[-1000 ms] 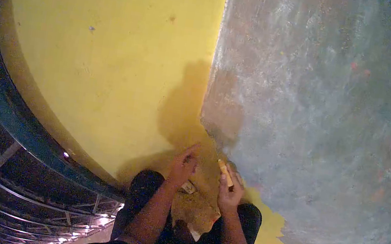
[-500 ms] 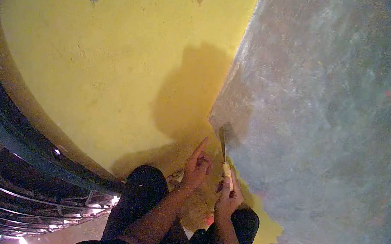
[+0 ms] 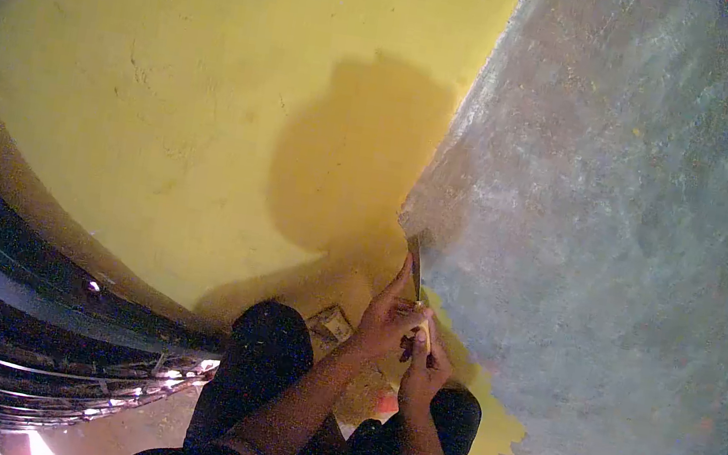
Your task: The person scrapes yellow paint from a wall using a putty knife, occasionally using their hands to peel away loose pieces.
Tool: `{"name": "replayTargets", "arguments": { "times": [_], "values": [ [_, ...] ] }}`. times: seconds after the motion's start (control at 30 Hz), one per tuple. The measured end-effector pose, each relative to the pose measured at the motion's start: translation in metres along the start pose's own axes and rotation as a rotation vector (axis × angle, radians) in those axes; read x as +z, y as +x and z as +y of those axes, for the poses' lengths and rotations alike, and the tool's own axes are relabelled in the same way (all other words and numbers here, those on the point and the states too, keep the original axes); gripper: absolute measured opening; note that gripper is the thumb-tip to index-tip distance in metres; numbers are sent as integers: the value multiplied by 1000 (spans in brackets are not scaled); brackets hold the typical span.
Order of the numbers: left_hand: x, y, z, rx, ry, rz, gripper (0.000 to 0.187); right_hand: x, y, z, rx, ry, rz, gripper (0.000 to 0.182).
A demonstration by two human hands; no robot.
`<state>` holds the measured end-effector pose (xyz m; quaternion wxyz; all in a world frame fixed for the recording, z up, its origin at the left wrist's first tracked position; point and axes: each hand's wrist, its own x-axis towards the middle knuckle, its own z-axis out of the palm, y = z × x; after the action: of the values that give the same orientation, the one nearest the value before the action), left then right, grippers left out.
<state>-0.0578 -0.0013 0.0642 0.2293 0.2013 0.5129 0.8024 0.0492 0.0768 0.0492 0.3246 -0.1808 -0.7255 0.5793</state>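
Note:
My right hand (image 3: 424,376) is closed around the pale handle of a putty knife (image 3: 417,277), its dark blade pointing up toward the wall. My left hand (image 3: 386,324) has come against the knife where blade meets handle. Its index finger stretches up along the blade, while the other fingers curl in near the handle. Just beyond the blade tip lies the lower corner of a grey, rough patch (image 3: 601,261), where it meets the yellow-painted wall (image 3: 190,138).
Dark-clothed knees (image 3: 270,345) are bent close to the wall on both sides of my forearms. A dark curved edge with metal rack-like bars (image 3: 81,388) runs along the lower left. My shadow falls across the yellow paint.
My left hand has moved right and up from beside the putty knife onto it. The right hand keeps its hold, and the view has shifted slightly.

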Motion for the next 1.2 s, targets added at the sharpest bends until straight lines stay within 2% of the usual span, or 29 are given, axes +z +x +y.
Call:
{"name": "replayTargets", "arguments": {
  "times": [0.07, 0.1, 0.17, 0.27, 0.33, 0.4, 0.57, 0.7, 0.73, 0.8, 0.83, 0.87, 0.9, 0.97, 1.1, 1.2],
  "values": [
    [-2, 2, 1, 157, 23, 2, 98, 2, 1, 5, -13, -14, -4, 39],
    [-3, 2, 0, 157, 22, 2, 98, 2, 1, 8, -25, -30, -11, 40],
    [-5, 1, 6, 55, 99, 31, 97, 3, 2, -2, -8, -35, -36, 40],
    [-11, 2, 11, -26, 40, 4, 98, 11, 1, -18, 64, -55, -48, 39],
    [-14, 4, 12, -31, 91, 10, 98, 12, 1, -15, 119, -70, -35, 39],
    [-15, 6, 12, -36, 142, 14, 99, 10, 1, 2, 38, -100, -46, 37],
    [-19, 10, 4, 42, 161, -3, 99, 12, 0, 6, 31, -67, -46, 37],
    [-21, 9, 11, 1, 30, -19, 98, 16, -1, 20, 60, -43, -19, 37],
    [-19, 7, 19, -41, 81, -8, 98, 20, -2, 11, 64, -45, -19, 37],
    [-23, 14, 15, -91, 128, -6, 98, 34, 6, -20, 100, 154, -28, 37],
    [-32, 25, 0, -4, 76, 47, 98, 35, 15, -16, 105, 153, -15, 37],
    [-35, 32, 1, 84, 27, 97, 98, 38, 27, -9, 15, 45, -72, 37],
    [-40, 32, 4, 77, 35, 80, 98, 38, 34, -3, -75, -61, -125, 38],
    [-40, 25, 31, -186, 126, 100, 98, 40, 33, -9, -10, -24, -116, 38],
    [-35, 21, 26, -80, 108, 80, 98, 34, 26, -1, 76, 135, -174, 40],
    [-28, 11, 13, -76, 167, 85, 99, 17, 16, 2, -15, 81, -144, 41]
  ]
}}
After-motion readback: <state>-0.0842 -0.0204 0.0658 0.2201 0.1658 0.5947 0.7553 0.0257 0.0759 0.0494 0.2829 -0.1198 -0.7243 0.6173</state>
